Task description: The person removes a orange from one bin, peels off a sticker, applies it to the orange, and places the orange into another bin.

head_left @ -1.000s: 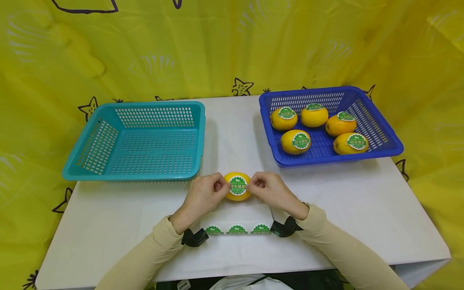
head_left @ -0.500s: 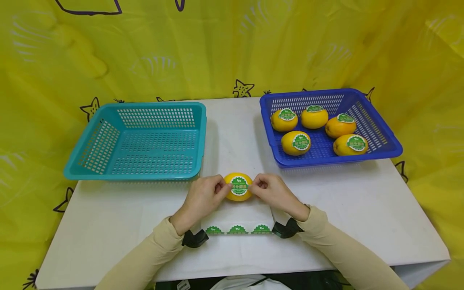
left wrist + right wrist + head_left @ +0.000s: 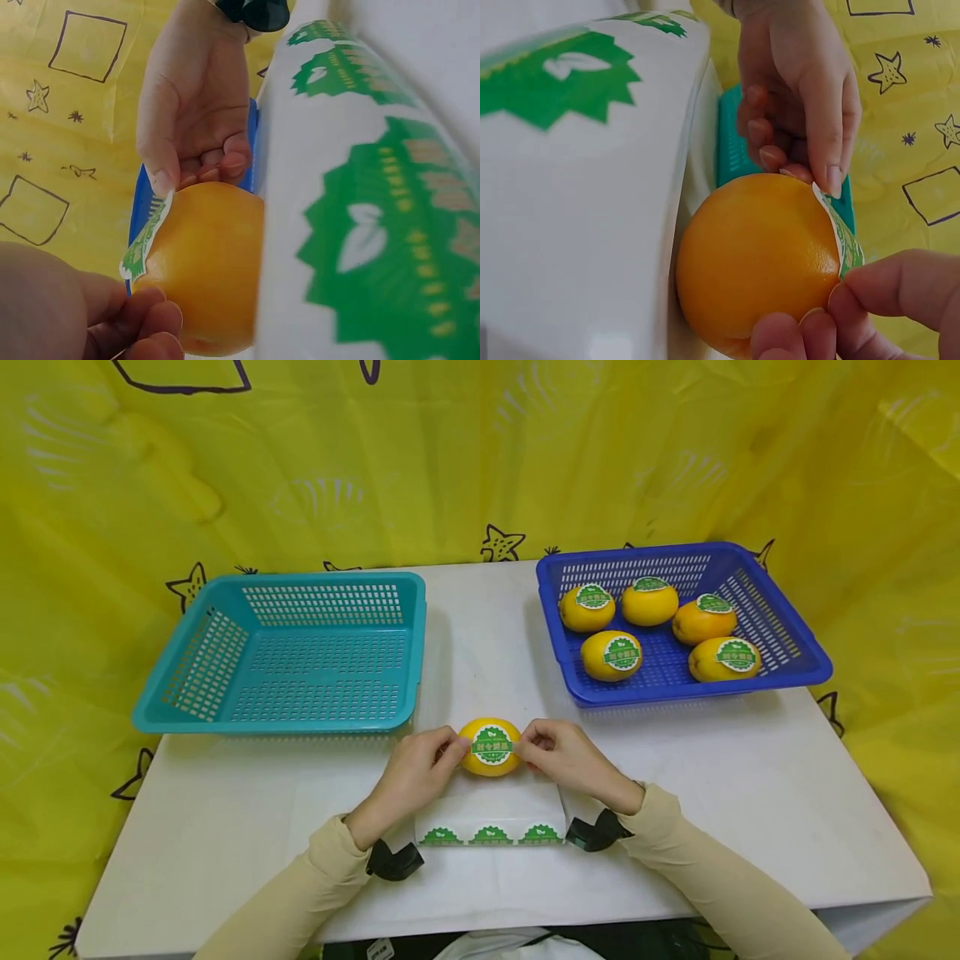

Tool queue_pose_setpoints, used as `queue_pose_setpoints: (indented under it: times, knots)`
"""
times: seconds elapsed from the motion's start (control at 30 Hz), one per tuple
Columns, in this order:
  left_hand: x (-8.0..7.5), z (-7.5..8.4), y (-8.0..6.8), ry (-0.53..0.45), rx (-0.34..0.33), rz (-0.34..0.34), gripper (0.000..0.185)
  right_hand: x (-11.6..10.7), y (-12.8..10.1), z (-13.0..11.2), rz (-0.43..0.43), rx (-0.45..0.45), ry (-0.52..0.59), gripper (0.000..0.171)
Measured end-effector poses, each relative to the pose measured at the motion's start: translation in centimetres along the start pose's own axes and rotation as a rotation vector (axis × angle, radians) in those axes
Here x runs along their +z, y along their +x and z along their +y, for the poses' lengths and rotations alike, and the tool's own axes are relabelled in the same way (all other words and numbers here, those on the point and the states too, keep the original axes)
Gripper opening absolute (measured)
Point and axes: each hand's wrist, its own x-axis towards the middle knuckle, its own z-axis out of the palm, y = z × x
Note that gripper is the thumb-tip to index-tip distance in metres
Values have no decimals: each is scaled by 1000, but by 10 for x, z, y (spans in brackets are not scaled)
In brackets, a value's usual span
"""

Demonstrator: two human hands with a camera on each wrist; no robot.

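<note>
A yellow-orange fruit (image 3: 490, 767), smooth and roundish like an orange, sits behind a white block or roll (image 3: 487, 807) printed with green labels. A green-and-white round sticker (image 3: 492, 746) covers its upper face. My left hand (image 3: 417, 770) has thumb and finger at the sticker's left edge. My right hand (image 3: 577, 764) pinches the right edge. In the left wrist view, the sticker (image 3: 146, 238) curves along the fruit (image 3: 214, 262), its ends at the fingertips. From the right wrist, one rim of the sticker (image 3: 844, 236) stands slightly off the fruit (image 3: 757, 255).
Back left stands a teal basket (image 3: 415, 652) with nothing visible inside. Back right, a blue basket (image 3: 684, 695) holds several yellow fruits (image 3: 611, 656) with the same stickers. A white cloth covers the table (image 3: 247, 827); a yellow curtain (image 3: 420, 460) hangs behind.
My left hand has shifted slightly left, showing more of the sticker's left edge. The fruit has moved a little left with it. My right hand stays nearly still.
</note>
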Motion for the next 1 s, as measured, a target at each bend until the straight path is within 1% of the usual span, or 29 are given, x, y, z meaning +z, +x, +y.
queue_pose_setpoints:
  times: [0.07, 0.2, 0.27, 0.37, 0.5, 0.63, 0.77, 0.83, 0.9, 1.0]
  knots:
    - [0, -2, -3, -7, -21, 5, 19, -1, -1, 1, -12, -11, 3, 13]
    - [0, -3, -8, -3, -57, 20, 2, -3, -4, 3, -38, -22, 18, 16]
    - [0, -3, -10, -10, -76, 17, 14, -6, -7, 2, -47, -27, 20, 18]
    - [0, -1, -11, -35, -106, -6, 36, -14, -15, 0, -49, -48, 27, 20]
    - [0, 2, -9, -64, -133, -55, 64, -34, -31, -7, -14, -89, 42, 21]
    - [-1, 4, -6, -91, -135, -113, 81, -64, -47, -12, 90, -121, 21, 19]
    - [-3, 4, -4, -90, -127, -179, 91, -98, -63, -16, 233, -134, -14, 17]
    - [-3, 4, -3, -86, -125, -201, 95, -114, -70, -16, 308, -141, -12, 18]
    - [-3, 4, -2, -69, -108, -209, 99, -130, -76, -14, 390, -152, -19, 19]
    - [-1, 3, 1, -49, -58, -213, 102, -155, -85, -6, 520, -161, -30, 21]
